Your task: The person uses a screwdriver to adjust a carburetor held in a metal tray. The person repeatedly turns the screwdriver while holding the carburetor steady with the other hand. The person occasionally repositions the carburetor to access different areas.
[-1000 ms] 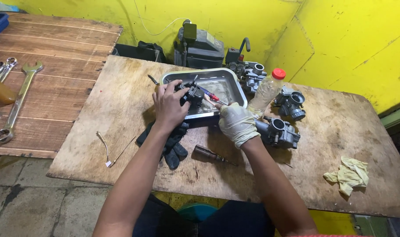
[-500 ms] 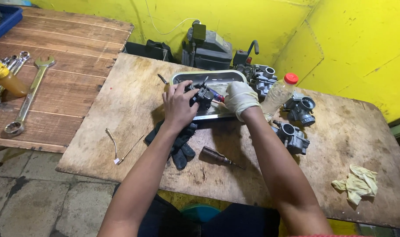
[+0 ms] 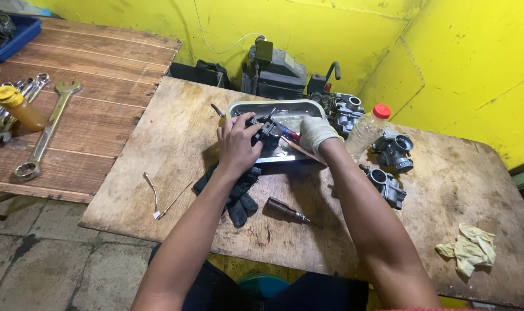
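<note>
You are holding a small dark carburetor (image 3: 266, 131) over the metal tray (image 3: 239, 107), which is sitting on the plywood table (image 3: 175, 132) near the yellow wall. Your bare left hand (image 3: 236, 144) is wrapping around the part, fingers curled and pressing on its near side. Your gloved right hand (image 3: 315, 131) is closing on a thin red-handled tool (image 3: 290, 136) whose tip is meeting the part; how the fingers sit on the handle I cannot tell, since the glove is hiding them.

The tray seems to be holding some liquid, and its near edge is sitting close to your left wrist. If you are leaning weight onto that rim, the tray is likely to tip or slide and spill toward the black glove (image 3: 236, 193) lying just below it.

Your bare fingers are lying right where the tool is pointing. If the tip is slipping off a wet surface, it is likely heading into your left hand.

The clear bottle with the red cap (image 3: 368, 129) is standing upright just beside your right forearm; a sideways swing of the elbow could knock it onto the two carburetors (image 3: 391, 167) behind it.

The screwdriver (image 3: 289, 211) is lying loose between your arms and could be getting nudged toward the table edge.
</note>
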